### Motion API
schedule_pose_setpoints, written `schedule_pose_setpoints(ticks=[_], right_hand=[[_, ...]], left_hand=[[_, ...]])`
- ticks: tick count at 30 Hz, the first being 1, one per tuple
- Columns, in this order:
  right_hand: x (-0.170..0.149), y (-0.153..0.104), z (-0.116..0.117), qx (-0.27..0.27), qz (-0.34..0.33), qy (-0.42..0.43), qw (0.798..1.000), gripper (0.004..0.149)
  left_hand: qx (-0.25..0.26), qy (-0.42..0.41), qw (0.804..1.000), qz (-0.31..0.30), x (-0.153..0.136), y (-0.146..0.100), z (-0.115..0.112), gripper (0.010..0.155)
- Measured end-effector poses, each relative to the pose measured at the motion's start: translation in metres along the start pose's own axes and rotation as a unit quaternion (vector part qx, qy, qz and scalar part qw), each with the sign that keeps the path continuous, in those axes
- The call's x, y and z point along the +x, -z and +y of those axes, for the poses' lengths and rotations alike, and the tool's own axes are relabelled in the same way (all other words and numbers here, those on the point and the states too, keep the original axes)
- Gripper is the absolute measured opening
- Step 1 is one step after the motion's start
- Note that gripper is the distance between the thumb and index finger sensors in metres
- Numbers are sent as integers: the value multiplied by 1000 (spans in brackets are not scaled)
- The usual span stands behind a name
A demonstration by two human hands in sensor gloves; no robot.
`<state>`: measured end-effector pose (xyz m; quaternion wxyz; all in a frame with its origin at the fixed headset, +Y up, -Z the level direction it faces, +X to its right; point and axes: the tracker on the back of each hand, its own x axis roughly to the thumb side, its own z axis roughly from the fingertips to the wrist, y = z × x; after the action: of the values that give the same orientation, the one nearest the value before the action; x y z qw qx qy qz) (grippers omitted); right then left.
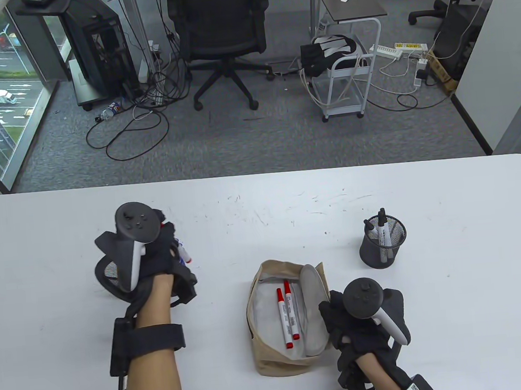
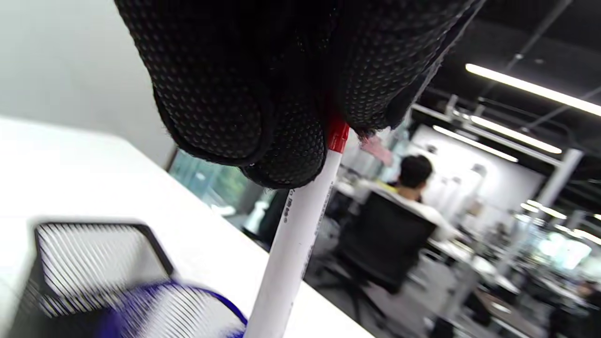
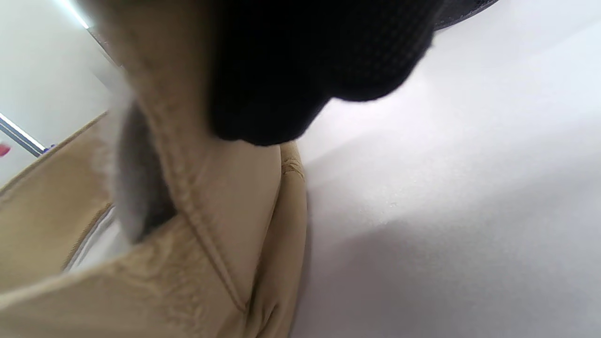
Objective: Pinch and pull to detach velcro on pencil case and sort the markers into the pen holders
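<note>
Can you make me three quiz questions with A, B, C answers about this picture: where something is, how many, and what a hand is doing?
1. Where is the black mesh holder?
A. to the right of the pencil case
B. inside the pencil case
C. on the floor

2. How many red markers lie in the open pencil case?
A. none
B. two
C. five

3. What is the left hand doing?
A. resting flat on the table
B. holding a marker
C. gripping the chair

Answers:
1. A, it stands on the table on the case's right.
2. B, two red-capped markers lie side by side inside.
3. B, the left wrist view shows fingers pinching the red-capped end.
</note>
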<state>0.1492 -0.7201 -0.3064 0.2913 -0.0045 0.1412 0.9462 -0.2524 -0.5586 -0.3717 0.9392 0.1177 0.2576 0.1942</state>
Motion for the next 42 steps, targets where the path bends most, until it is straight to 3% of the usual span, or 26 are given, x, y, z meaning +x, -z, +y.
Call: schedule_pose_setpoints(ticks=[5, 13, 17, 23, 28, 34, 38, 42], right_hand=[[0, 0, 1, -2, 0, -1, 1000, 55], [1, 0, 2, -5, 0, -7, 1000, 55], [2, 0, 2, -6, -1, -8, 1000, 55], [2, -1, 3, -7, -3, -6, 1000, 55], [2, -1, 3, -9, -2, -10, 1000, 55], [2, -1, 2, -7, -2, -9, 1000, 55], [1, 0, 2, -4, -2, -3, 1000, 55], [1, -1, 2, -3, -4, -3, 1000, 55]], left_hand=[[22, 3, 999, 50, -48, 23, 3, 46], [4, -1, 999, 45, -65, 38, -16, 56], [-27, 12, 1000, -7, -43, 22, -22, 55], [-121, -33, 988, -86, 17, -34, -35, 55], [-214, -14, 967, -140, 73, -89, -63, 56], [-313, 75, 936, -145, 125, -131, -118, 59], [-374, 147, 910, -98, 135, -133, -167, 63], [-383, 209, 898, -57, 134, -126, -212, 69]])
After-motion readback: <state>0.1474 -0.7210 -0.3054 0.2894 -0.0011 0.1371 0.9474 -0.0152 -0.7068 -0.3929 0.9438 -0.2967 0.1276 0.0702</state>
